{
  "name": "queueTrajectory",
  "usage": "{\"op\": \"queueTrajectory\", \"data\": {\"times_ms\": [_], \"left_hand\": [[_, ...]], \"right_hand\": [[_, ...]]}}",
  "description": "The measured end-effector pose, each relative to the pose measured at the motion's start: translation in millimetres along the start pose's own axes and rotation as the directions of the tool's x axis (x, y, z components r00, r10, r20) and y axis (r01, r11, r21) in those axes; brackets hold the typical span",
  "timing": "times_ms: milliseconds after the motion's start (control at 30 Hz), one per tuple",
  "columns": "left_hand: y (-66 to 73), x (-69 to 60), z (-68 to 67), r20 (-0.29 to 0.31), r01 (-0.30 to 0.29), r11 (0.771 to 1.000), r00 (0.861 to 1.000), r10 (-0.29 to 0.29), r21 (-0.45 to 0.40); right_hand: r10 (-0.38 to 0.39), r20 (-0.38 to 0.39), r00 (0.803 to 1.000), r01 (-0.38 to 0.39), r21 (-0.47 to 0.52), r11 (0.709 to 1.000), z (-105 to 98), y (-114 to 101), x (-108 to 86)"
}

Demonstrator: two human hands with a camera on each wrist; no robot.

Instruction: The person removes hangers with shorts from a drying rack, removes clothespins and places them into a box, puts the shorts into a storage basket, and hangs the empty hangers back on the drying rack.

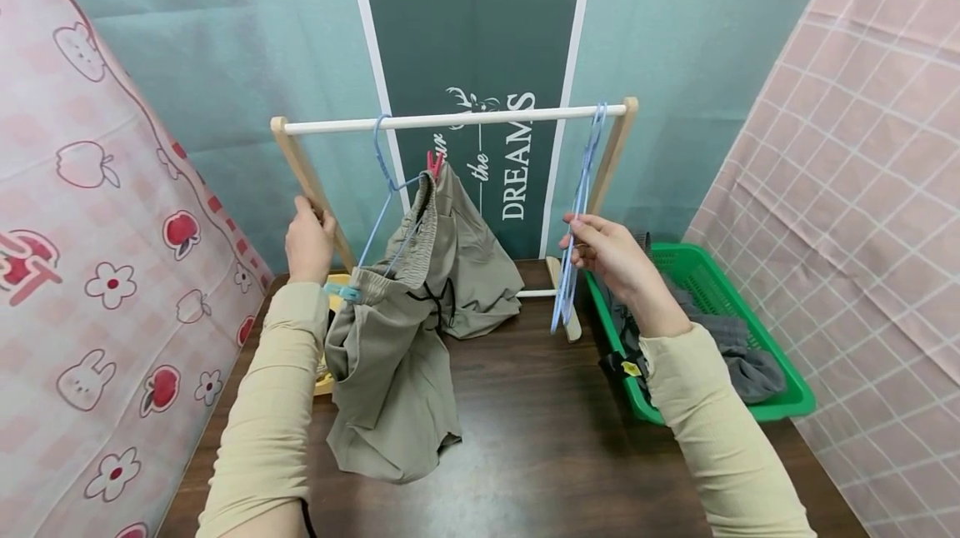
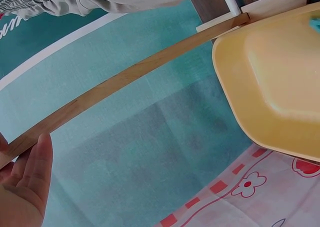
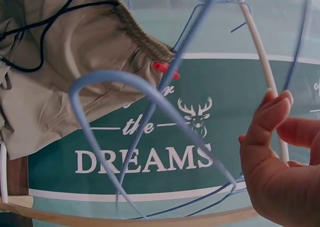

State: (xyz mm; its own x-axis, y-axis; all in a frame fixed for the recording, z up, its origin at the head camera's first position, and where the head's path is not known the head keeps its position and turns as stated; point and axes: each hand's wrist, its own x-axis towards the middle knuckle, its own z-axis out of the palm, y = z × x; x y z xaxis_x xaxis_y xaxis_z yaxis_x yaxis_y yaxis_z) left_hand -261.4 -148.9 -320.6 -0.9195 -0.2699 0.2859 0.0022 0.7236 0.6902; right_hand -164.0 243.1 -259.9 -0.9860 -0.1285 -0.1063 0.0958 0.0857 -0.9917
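At 3 o'clock in the head view, my right hand point(image 1: 617, 261) pinches a bunch of slim blue wire hangers point(image 1: 583, 176), their tops at the white round rod point(image 1: 480, 117). At 9, my left hand point(image 1: 309, 242) grips the tan wooden post point(image 1: 301, 167). I judge that a hard tug could tangle the closely bunched hangers, or tip the rod if my left grip slackens; a jolt could swing the khaki fabric shorts point(image 1: 390, 363) at 8. The bunch's long axis runs nearly upright, tops just past 12, lower ends just past 6.
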Motion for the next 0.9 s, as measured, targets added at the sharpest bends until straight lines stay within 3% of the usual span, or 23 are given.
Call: {"op": "queueTrajectory", "data": {"times_ms": [267,433,633,767,900], "left_hand": [[-0.1,0.3,0.8,-0.011,-0.001,1.000,1.000,0.001,-0.004],[-0.9,1.0,1.9,-0.025,-0.002,1.000,1.000,0.002,-0.003],[-2.5,1.8,3.7,-0.020,-0.002,1.000,1.000,0.002,-0.010],[-3.2,2.4,3.4,-0.025,-0.003,1.000,1.000,0.002,-0.007],[-3.7,3.1,3.2,-0.027,-0.002,1.000,1.000,0.002,-0.005]], "right_hand": [[0.022,-0.002,1.000,-0.022,-0.138,0.990,0,8,1.5],[0.027,-0.074,0.997,-0.042,-0.210,0.977,4,11,2.1],[-0.024,-0.169,0.985,-0.022,-0.261,0.965,8,15,3.8],[-0.059,-0.254,0.965,0.004,-0.212,0.977,14,14,3.5],[-0.095,-0.362,0.927,0.055,-0.119,0.991,23,13,3.1]]}}
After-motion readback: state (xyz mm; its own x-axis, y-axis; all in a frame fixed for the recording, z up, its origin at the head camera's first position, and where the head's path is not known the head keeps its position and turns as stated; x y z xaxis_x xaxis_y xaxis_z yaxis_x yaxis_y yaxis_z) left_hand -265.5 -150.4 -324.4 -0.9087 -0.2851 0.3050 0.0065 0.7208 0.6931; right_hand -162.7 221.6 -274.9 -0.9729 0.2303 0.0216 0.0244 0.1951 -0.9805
